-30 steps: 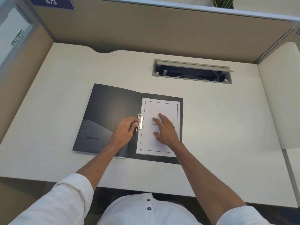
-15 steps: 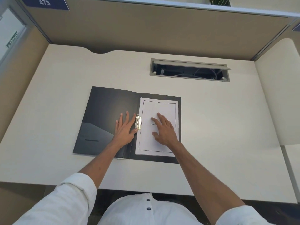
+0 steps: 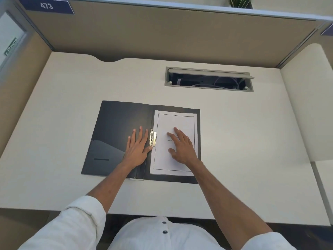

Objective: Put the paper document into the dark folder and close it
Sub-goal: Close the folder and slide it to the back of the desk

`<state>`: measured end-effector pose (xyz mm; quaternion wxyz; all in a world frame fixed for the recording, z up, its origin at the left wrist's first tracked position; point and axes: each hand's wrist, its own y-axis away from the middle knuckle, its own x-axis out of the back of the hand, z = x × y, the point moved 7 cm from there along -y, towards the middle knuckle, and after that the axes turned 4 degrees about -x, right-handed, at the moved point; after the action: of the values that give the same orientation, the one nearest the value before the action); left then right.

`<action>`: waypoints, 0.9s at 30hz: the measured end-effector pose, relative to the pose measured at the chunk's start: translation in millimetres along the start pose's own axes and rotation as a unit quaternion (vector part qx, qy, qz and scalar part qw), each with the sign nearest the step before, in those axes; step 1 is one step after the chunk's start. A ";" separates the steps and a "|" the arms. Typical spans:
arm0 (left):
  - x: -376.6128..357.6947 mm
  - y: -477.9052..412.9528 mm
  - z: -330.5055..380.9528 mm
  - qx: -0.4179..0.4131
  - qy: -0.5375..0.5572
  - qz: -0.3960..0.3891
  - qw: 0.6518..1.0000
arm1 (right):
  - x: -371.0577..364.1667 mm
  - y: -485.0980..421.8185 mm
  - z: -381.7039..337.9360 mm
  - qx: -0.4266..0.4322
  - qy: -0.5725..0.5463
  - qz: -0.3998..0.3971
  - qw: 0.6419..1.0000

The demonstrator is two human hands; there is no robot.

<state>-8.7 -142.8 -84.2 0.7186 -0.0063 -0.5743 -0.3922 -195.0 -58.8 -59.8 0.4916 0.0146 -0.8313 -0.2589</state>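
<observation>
The dark folder [image 3: 115, 127] lies spread flat on the desk, cover to the left. On its right half rests the white paper document [image 3: 175, 121], its left edge under the metal clip [image 3: 153, 137] at the spine. My left hand [image 3: 137, 147] lies flat, fingers spread, on the left inner cover beside the clip, thumb near the clip's lower end. Flat on the middle of the page presses my right hand [image 3: 181, 146], fingers apart, covering part of the printed title.
The pale desk [image 3: 63, 98] is walled by beige partitions at the back and sides. An open cable hatch [image 3: 209, 79] with wires sits behind the folder to the right. A potted plant [image 3: 240, 2] stands on the top ledge.
My left hand let go of the metal clip, opened out and now lies flat on the left cover. The right hand stayed on the page.
</observation>
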 end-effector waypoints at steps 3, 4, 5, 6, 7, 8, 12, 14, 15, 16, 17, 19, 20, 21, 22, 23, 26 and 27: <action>-1.4 3.6 -1.5 -0.006 -0.015 0.013 1.000 | -0.4 0.1 -0.3 -0.002 0.003 -0.001 1.000; -2.5 5.3 -1.9 -0.007 -0.015 0.017 1.000 | -0.2 0.1 -0.1 -0.002 0.004 -0.001 1.000; -3.6 7.1 -2.5 -0.009 -0.015 0.021 1.000 | 0.0 -0.2 0.0 -0.002 0.005 0.000 1.000; -4.7 9.2 -3.6 -0.011 -0.015 0.023 1.000 | 0.3 -0.2 0.1 -0.002 0.007 0.002 1.000; -5.1 11.7 -5.7 -0.013 -0.015 0.026 0.999 | 0.4 -0.1 -0.5 -0.003 0.009 0.006 1.000; -4.7 13.9 -8.4 -0.015 -0.016 0.029 0.999 | 0.4 0.2 -1.7 -0.004 0.013 0.012 1.000; 8.5 22.7 -28.3 -0.013 -0.018 0.069 0.997 | -3.1 -2.1 -26.3 0.011 0.015 0.049 0.999; 22.0 28.2 -44.6 0.002 -0.011 0.107 0.994 | -8.7 -5.2 -51.6 0.042 0.007 0.054 0.998; 29.2 31.5 -54.1 0.016 -0.006 0.126 0.992 | -12.4 -6.7 -65.6 0.062 0.004 0.054 0.997; 36.5 35.5 -64.5 0.035 0.002 0.145 0.989 | -16.1 -8.1 -79.5 0.080 0.003 0.054 0.995; 43.5 39.9 -75.5 0.057 0.016 0.166 0.984 | -20.0 -9.5 -92.8 0.095 0.003 0.052 0.994; 55.3 50.0 -99.3 0.108 0.050 0.207 0.971 | -29.7 -12.4 -116.9 0.116 0.003 0.040 0.992; 59.7 55.2 -111.8 0.137 0.069 0.222 0.963 | -35.1 -13.7 -127.5 0.123 0.003 0.030 0.992; 62.9 60.1 -124.4 0.165 0.093 0.233 0.954 | -40.6 -15.0 -137.0 0.127 0.001 0.018 0.992; 64.5 64.7 -136.6 0.192 0.122 0.238 0.944 | -46.0 -15.6 -144.8 0.128 0.000 0.006 0.992; 64.8 68.3 -147.6 0.215 0.157 0.237 0.934 | -51.1 -16.0 -151.1 0.128 0.001 -0.004 0.992; 65.8 76.3 -169.0 0.252 0.232 0.232 0.910 | -63.2 -15.4 -162.9 0.123 0.004 -0.027 0.992; 68.6 79.4 -172.7 0.254 0.236 0.240 0.907 | -66.2 -14.8 -164.9 0.120 0.005 -0.033 0.992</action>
<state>180.5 -205.3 -51.0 0.8829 0.1309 -0.4494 -0.0387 -28.2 -121.7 -56.9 0.4812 0.1021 -0.8532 -0.1736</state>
